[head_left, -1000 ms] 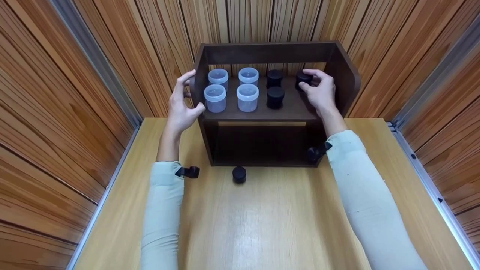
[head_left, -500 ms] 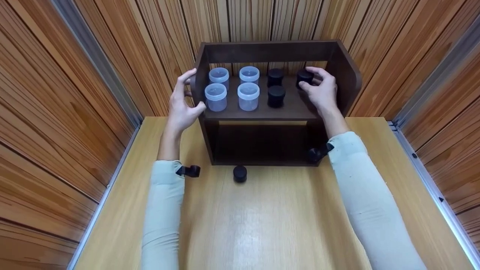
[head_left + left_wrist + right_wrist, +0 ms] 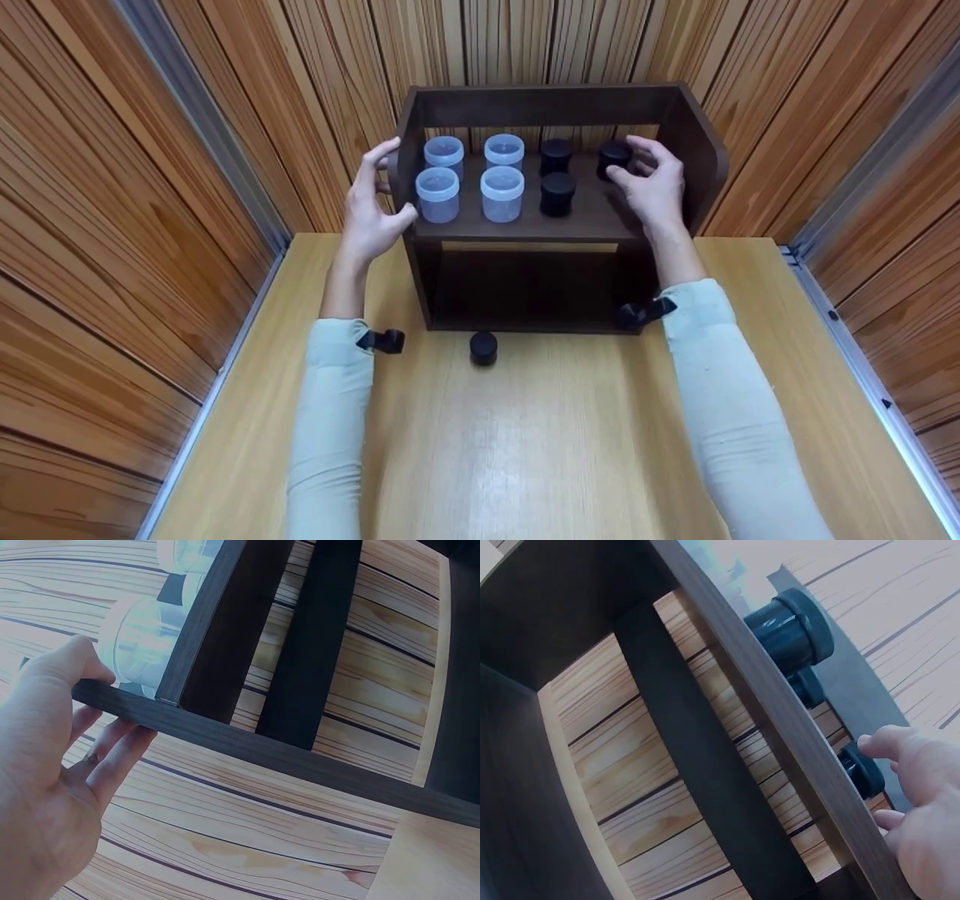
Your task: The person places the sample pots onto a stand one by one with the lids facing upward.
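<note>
My left hand (image 3: 373,217) grips the left side panel of a dark brown two-tier shelf (image 3: 517,238), thumb inside and fingers outside. On its upper tier stand several clear plastic jars (image 3: 501,195) at the left and several black jars (image 3: 557,193) at the right. My right hand (image 3: 656,187) is at the back right black jar (image 3: 613,159), thumb and forefinger spread loosely beside it. The right wrist view shows the thumb close to this black jar (image 3: 862,769). In the left wrist view, the fingers (image 3: 120,757) lie against the panel's outer face.
Another black jar (image 3: 484,349) stands on the wooden table (image 3: 517,450) just in front of the shelf. Wood-patterned walls (image 3: 97,187) enclose the table at the back and both sides. The shelf's right side panel (image 3: 705,157) rises close beside my right hand.
My right hand has eased slightly right and back from the back right black jar, its fingers loosening. The left hand stays on the shelf panel; the whole view has shifted slightly.
</note>
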The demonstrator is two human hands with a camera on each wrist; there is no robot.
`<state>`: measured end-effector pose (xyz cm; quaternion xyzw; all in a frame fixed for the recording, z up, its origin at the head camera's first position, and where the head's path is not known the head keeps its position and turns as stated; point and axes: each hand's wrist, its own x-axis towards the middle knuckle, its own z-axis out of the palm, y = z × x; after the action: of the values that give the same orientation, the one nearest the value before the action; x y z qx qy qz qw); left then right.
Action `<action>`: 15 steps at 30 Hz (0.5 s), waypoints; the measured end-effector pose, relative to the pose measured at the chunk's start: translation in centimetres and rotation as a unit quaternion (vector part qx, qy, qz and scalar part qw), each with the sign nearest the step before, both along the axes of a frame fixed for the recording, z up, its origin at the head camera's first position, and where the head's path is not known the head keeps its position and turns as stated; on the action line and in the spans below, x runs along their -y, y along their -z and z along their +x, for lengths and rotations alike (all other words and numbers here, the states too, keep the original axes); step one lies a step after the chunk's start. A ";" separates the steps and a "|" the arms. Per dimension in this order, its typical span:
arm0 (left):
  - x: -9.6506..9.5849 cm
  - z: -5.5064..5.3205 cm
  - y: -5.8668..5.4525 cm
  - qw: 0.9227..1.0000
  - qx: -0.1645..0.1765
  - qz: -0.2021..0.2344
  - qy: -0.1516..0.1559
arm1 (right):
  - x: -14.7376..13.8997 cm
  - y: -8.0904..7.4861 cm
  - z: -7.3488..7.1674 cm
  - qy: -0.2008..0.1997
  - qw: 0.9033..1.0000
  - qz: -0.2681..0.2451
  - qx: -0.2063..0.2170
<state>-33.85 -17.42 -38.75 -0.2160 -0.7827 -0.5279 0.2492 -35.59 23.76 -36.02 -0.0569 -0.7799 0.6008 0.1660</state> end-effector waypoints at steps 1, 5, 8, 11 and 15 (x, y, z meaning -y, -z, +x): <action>0.0 0.0 0.0 1.000 0.000 -0.001 0.001 | 0.0 0.0 0.2 0.000 1.000 -0.003 -0.002; 0.0 0.0 0.0 1.000 -0.003 -0.004 0.003 | 0.0 0.1 0.8 0.000 1.000 -0.014 -0.009; 0.1 -0.1 0.1 1.000 -0.003 -0.005 0.003 | -0.1 0.2 1.3 -0.002 1.000 -0.018 -0.010; 0.1 0.0 0.1 1.000 -0.002 -0.006 0.004 | -0.1 0.3 1.9 -0.006 1.000 -0.018 -0.011; 0.0 0.1 0.0 1.000 -0.002 -0.005 0.002 | -0.2 0.4 2.6 -0.012 0.999 -0.021 -0.025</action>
<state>-33.79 -17.41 -38.76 -0.2198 -0.7843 -0.5241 0.2486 -33.01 23.96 -36.45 -0.0356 -0.7635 0.6201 0.1767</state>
